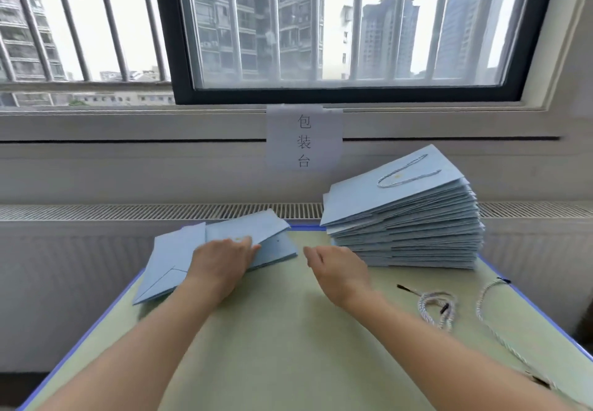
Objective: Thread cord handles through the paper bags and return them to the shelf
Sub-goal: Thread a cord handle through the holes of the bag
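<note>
Barred window [321,25] and a taped paper sign [304,139] back a green worktop [288,330] with blue edging.

Head view, the only one. Progress, judged: a tall stack [406,218] of flat blue bags sits at the far right corner, and the top one shows a cord handle [406,175] already threaded, so that pile looks finished, though lower bags can't be checked. One flat bag [179,260] lies at the far left edge, no cord visible in it, small holes near its top edge; it looks like the current piece. Two loose cords wait near the right edge: a bunched cord [436,309] with black tips, and a long cord [494,320] running down toward the near right corner. Left to do: thread this bag, then carry bags back to the shelf. No shelf in view, so the return step is not started as far as shown.

Left hand [224,266] lies on the flat bag, fingertips at a raised flap; whether it pinches the flap or only presses, cannot tell, blurred. Right hand [337,272] hovers above the worktop between bag and stack, fingers loosely extended, holding nothing, touching nothing visible. Cords are well apart from both hands.
</note>
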A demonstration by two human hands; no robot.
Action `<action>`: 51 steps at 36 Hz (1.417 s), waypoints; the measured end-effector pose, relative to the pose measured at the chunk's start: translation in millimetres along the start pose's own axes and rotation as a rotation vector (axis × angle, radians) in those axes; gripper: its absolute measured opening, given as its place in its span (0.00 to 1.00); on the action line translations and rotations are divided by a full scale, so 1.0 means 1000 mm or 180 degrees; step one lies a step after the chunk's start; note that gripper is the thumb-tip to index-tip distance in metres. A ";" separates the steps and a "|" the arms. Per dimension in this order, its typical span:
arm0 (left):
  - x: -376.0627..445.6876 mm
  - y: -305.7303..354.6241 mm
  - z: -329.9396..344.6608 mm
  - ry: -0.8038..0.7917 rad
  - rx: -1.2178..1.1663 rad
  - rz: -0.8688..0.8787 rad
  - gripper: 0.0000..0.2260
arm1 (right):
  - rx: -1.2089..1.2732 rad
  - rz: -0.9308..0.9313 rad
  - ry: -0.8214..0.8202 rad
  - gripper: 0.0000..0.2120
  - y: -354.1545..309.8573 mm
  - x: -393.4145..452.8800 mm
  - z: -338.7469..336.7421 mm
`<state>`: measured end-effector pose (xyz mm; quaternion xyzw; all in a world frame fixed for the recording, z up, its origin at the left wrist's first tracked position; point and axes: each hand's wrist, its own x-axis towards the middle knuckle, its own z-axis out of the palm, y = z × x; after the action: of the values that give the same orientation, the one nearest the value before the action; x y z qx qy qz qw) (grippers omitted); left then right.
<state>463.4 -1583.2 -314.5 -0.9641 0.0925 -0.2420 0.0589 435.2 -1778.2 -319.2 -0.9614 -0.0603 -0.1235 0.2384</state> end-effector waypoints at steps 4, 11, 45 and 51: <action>-0.024 0.011 -0.028 0.0998 -0.0221 0.0682 0.20 | 0.2694 0.1193 -0.0649 0.31 0.006 0.002 -0.006; -0.114 0.061 -0.045 0.0429 -0.0342 0.1657 0.23 | 0.3194 0.1726 -0.1226 0.14 0.038 -0.010 -0.016; -0.057 0.088 -0.013 -0.2051 -0.3900 -0.0091 0.24 | 0.0311 0.0246 -0.0609 0.06 0.085 -0.026 -0.052; -0.056 0.075 -0.027 -0.2650 -0.4659 0.0026 0.14 | 0.1316 -0.0084 -0.1052 0.11 0.061 -0.036 -0.036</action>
<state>390.9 -1646.6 -327.7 -0.7691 0.2003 0.2546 -0.5510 403.3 -1851.0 -324.6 -0.8985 -0.1349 0.0471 0.4150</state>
